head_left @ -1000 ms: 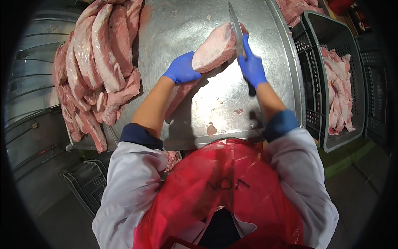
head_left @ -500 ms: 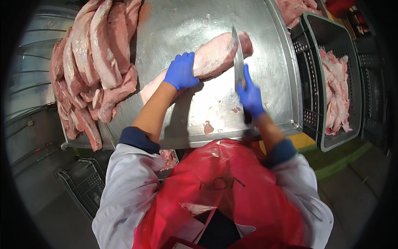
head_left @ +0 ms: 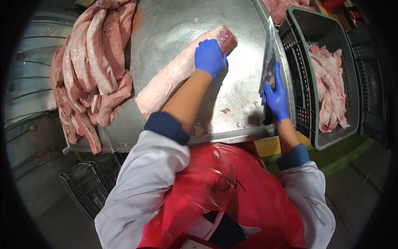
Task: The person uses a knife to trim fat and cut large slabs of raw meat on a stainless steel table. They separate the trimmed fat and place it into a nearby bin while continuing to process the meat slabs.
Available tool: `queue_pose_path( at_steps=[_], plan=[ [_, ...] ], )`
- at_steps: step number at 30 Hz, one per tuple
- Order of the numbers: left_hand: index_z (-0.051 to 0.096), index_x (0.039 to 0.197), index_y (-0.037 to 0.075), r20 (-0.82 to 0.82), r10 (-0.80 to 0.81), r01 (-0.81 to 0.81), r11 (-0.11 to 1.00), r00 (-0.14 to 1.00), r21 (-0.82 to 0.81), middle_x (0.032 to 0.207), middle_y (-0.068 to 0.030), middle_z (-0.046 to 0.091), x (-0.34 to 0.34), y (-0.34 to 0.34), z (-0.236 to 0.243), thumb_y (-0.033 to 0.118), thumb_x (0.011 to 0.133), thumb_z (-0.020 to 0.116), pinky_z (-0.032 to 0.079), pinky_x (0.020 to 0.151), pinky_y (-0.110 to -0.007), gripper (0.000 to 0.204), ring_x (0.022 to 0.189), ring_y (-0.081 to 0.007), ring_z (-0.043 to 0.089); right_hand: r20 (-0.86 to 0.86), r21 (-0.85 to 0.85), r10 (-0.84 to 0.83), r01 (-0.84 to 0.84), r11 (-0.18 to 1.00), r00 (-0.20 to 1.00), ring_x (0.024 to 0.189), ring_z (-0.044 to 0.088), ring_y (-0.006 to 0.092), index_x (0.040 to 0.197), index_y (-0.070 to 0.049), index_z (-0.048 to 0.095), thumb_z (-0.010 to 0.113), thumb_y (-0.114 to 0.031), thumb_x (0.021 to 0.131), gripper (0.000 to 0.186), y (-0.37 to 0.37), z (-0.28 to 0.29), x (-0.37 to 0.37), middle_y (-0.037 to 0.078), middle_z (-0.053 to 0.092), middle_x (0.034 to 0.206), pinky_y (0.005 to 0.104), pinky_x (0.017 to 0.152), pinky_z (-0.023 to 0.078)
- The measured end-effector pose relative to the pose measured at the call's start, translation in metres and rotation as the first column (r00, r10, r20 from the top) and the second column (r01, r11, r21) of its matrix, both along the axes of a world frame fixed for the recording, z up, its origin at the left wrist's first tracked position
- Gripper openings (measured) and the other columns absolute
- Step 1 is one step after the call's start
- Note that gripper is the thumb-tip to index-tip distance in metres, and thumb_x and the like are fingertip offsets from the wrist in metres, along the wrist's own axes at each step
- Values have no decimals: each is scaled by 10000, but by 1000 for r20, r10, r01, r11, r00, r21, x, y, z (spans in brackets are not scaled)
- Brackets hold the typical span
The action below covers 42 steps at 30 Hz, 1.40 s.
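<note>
Bare metal spreads across the middle of the frame as a wide table (head_left: 244, 99) with a raised rim, a pile of meat (head_left: 93, 62) filling the upper left and a grey crate (head_left: 336, 140) of pale trimmings (head_left: 329, 89) standing at the right.

One long piece of meat (head_left: 176, 76) lies slantwise at the upper centre, its pale end toward the lower left and its darker red end at the upper right. The left hand (head_left: 210, 57), gloved in blue, clasps it from above near that red end, fingers bent over the top; how firmly they press cannot be told. The right hand (head_left: 276, 95) is wrapped around the handle of a knife (head_left: 270, 47), well apart from the meat, blade toward the top of the frame.

The piece looks heavy, soft and damp, likely to sag at its ends and slide on the smooth metal, especially under its slick, fatty face. A broad palm across the thick middle should steady it; lifting probably calls for support from below.
</note>
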<state>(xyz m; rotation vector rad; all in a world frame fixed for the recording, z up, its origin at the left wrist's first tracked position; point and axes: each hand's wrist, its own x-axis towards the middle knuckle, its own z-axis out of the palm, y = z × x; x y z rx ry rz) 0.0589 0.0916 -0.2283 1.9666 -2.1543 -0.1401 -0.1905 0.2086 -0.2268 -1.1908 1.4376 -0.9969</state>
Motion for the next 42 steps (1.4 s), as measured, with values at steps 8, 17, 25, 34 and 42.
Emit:
queue_pose_path(
  at_steps=[8, 17, 25, 34, 42],
  plan=[
    [694, 975, -49, -450, 274, -168, 951, 850, 261, 955, -289, 697, 39, -26, -21, 264, 817, 650, 536, 822, -433, 353, 948, -389, 691, -34, -157, 56, -61, 986, 998, 581, 582, 104, 1616, -290, 199, 544, -104, 949, 773, -57, -49, 76, 35, 604, 713, 286, 560, 528],
    [671, 921, -65, -622, 406, -271, 913, 669, 305, 870, -252, 700, 29, -22, -8, 200, 805, 650, 537, 747, -408, 290, 828, -318, 707, -212, -4, 396, -406, 914, 894, 824, 687, 374, 1612, -355, 95, 537, -200, 944, 817, -26, -53, 102, 237, 685, 965, 453, 792, 547],
    [624, 869, -48, -709, 412, -494, 863, 572, 104, 757, -164, 674, 12, -6, -6, 160, 811, 642, 509, 661, -379, 217, 695, -209, 636, -58, 241, 463, -438, 866, 884, 741, 719, 386, 1603, -344, 162, 537, -266, 965, 744, -80, -26, 136, 253, 700, 840, 450, 728, 557],
    [582, 892, 10, -846, 208, -645, 739, 491, -193, 781, -230, 606, -35, 11, 3, 144, 839, 630, 502, 677, -494, 152, 727, -431, 617, 800, -159, 481, -645, 747, 359, 998, 605, 200, 1331, -49, 532, 474, -257, 1071, 338, -91, -187, 110, 94, 616, 1155, 367, 895, 533],
    [543, 912, -2, -872, 132, -623, 750, 471, -223, 861, -238, 593, -42, 30, 13, 100, 815, 617, 483, 704, -507, 159, 799, -445, 602, 729, 267, 190, -529, 805, 658, 777, 531, 125, 1372, -82, 493, 502, -207, 1064, 333, -12, -174, 99, 22, 580, 1017, 278, 686, 496]
  ],
)
